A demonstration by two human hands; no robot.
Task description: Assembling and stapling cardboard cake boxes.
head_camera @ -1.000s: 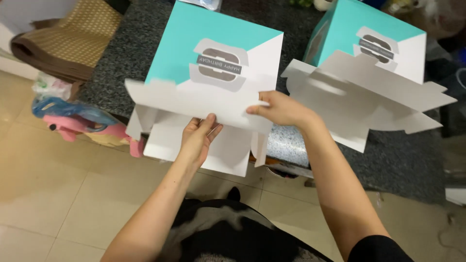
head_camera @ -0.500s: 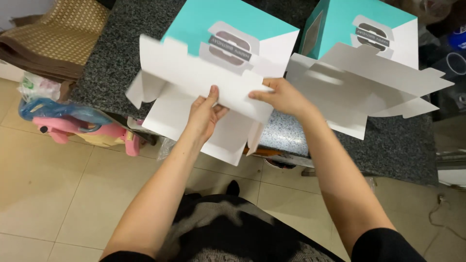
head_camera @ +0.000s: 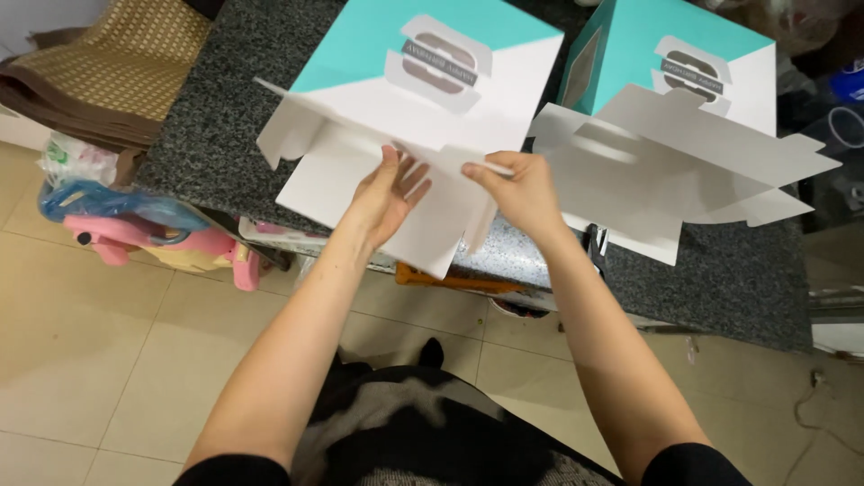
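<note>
A teal and white cardboard box (head_camera: 423, 85), partly folded, lies on a dark granite counter (head_camera: 216, 99). My left hand (head_camera: 389, 193) presses flat, fingers spread, on a white inner flap of this box. My right hand (head_camera: 515, 184) pinches the edge of a white flap just to the right of it. A second teal and white box (head_camera: 675, 126) with its white flaps spread out rests to the right, untouched.
A woven brown mat (head_camera: 108, 67) sits at the counter's far left. Below the counter on the tiled floor are a pink toy (head_camera: 180, 247) and blue plastic bags (head_camera: 99, 198). An orange object (head_camera: 445, 279) shows under the counter edge.
The long white flap that stood raised has been folded down toward the box. Both hands have moved closer together on the flaps.
</note>
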